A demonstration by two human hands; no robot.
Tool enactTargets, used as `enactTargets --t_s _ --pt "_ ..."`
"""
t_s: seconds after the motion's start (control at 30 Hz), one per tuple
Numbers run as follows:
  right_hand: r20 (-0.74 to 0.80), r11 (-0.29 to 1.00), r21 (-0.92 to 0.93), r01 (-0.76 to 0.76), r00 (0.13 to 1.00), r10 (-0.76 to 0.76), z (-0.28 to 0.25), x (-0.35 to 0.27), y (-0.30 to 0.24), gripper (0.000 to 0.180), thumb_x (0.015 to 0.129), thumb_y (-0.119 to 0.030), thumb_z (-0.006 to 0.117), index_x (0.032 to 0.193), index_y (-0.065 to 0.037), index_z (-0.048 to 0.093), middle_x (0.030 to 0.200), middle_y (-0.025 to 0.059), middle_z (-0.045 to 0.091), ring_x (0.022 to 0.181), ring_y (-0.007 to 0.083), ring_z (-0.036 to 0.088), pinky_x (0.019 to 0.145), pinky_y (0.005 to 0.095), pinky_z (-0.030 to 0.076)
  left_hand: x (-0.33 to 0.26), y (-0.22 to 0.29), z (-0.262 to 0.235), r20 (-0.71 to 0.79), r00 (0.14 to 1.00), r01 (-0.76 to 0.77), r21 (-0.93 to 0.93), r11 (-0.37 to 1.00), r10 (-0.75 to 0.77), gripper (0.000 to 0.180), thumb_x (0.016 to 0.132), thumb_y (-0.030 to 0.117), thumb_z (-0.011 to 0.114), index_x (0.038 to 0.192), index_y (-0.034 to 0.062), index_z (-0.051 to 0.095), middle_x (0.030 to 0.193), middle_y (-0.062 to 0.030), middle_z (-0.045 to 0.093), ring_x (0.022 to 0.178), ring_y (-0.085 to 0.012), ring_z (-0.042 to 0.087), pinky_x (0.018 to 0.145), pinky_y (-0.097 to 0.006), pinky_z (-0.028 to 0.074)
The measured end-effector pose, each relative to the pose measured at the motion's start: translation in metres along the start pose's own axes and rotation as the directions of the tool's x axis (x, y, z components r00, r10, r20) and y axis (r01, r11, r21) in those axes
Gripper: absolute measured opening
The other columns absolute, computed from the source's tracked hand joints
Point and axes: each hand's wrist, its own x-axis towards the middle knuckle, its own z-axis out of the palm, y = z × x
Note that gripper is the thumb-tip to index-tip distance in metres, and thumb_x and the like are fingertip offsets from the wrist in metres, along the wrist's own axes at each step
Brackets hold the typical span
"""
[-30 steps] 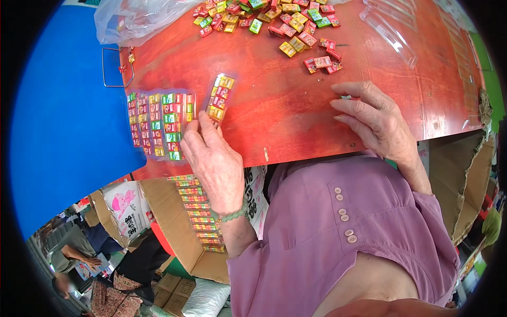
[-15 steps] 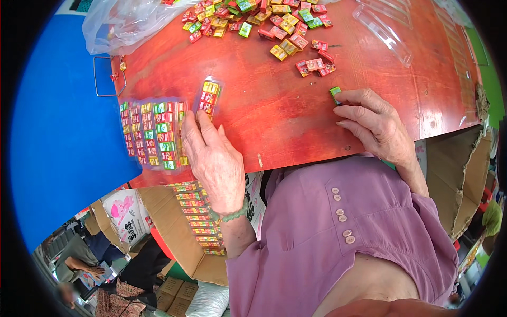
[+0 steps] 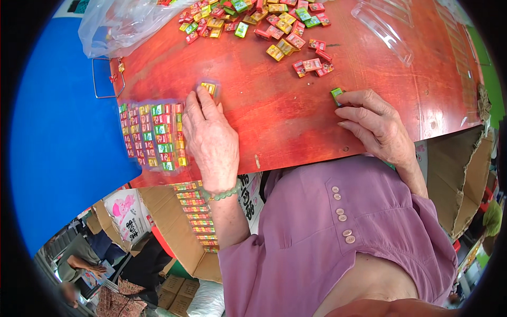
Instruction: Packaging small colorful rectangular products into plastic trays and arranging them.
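My right hand (image 3: pixel 376 120) pinches a small green box (image 3: pixel 336 95) between thumb and fingertips, just over the red tabletop. Over a narrow clear plastic tray (image 3: pixel 215 84) lies my left hand (image 3: pixel 212 138), its fingers along one side and its thumb near the other. A yellow box (image 3: pixel 207 88) shows at the tray's far end; my hand hides most of the rest. Left of that hand, filled clear trays (image 3: pixel 153 134) lie side by side, with rows of red, yellow and green boxes.
A loose pile of small boxes (image 3: pixel 285 24) covers the table's far middle. Empty clear trays (image 3: pixel 383 31) lie far right. A plastic bag (image 3: pixel 124 26) sits far left beside a blue surface (image 3: pixel 58 121). Below the table edge, a carton (image 3: pixel 166 222) holds more filled trays.
My left hand has slid farther up along the narrow tray, covering the red boxes that showed before. The right hand keeps the green box in nearly the same place.
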Motion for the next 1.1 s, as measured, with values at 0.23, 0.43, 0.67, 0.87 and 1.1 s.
enactTargets --t_s 0.23,0.43,0.67,0.87,1.1 --pt "-0.002 1.0 0.006 0.001 1.0 -0.001 -0.002 0.003 0.003 0.025 0.083 0.0 0.077 0.107 0.001 0.072 0.12 0.0162 0.067 0.107 0.0315 0.067 0.087 0.0389 0.057 -0.014 0.016 0.002 -0.01 0.99 0.143 0.068 0.987 -0.143 0.046 0.099 0.01 0.06 0.14 -0.0082 0.05 0.137 -0.0274 0.054 0.121 -0.0428 0.056 0.102 -0.053 0.046" --pt "-0.019 0.998 -0.005 0.062 0.998 -0.062 -0.006 0.009 0.005 0.024 0.082 -0.001 0.077 0.105 0.002 0.071 0.117 0.0157 0.068 0.102 0.0327 0.067 0.083 0.0398 0.057 -0.017 0.018 -0.006 0.019 0.996 0.081 0.068 0.994 -0.083 0.055 0.097 0.015 0.063 0.145 -0.0065 0.046 0.15 -0.0264 0.046 0.142 -0.044 0.043 0.115 -0.053 0.038" --pt "-0.002 0.972 -0.167 0.162 0.986 -0.165 -0.029 0.038 0.012 0.025 0.084 -0.004 0.075 0.108 0.0 0.069 0.114 0.0138 0.066 0.103 0.0335 0.065 0.083 0.0422 0.055 -0.014 0.01 -0.002 0.088 0.995 0.032 0.05 0.998 -0.036 0.071 0.083 -0.011 0.051 0.153 -0.0005 0.042 0.162 -0.0195 0.038 0.153 -0.0371 0.031 0.123 -0.052 0.028" --pt "0.081 0.923 -0.306 0.235 0.972 -0.221 -0.037 0.078 0.024 0.019 0.09 -0.009 0.071 0.107 -0.002 0.068 0.118 0.0131 0.064 0.109 0.034 0.062 0.09 0.0435 0.054 -0.012 0.007 0.001 0.065 0.996 0.061 -0.01 0.998 -0.061 0.072 0.084 -0.012 0.05 0.154 -0.0008 0.04 0.163 -0.0212 0.035 0.152 -0.0403 0.03 0.124 -0.052 0.027" --pt "0.087 0.885 -0.362 0.294 0.956 -0.282 -0.012 0.121 0.042 0.024 0.092 -0.013 0.069 0.115 -0.005 0.068 0.121 0.0107 0.064 0.115 0.0328 0.06 0.098 0.0425 0.051 -0.013 -0.001 0.004 0.026 0.998 0.064 0.062 0.996 -0.065 0.067 0.087 -0.011 0.049 0.152 -0.0012 0.043 0.162 -0.0214 0.036 0.152 -0.0407 0.032 0.124 -0.053 0.027"
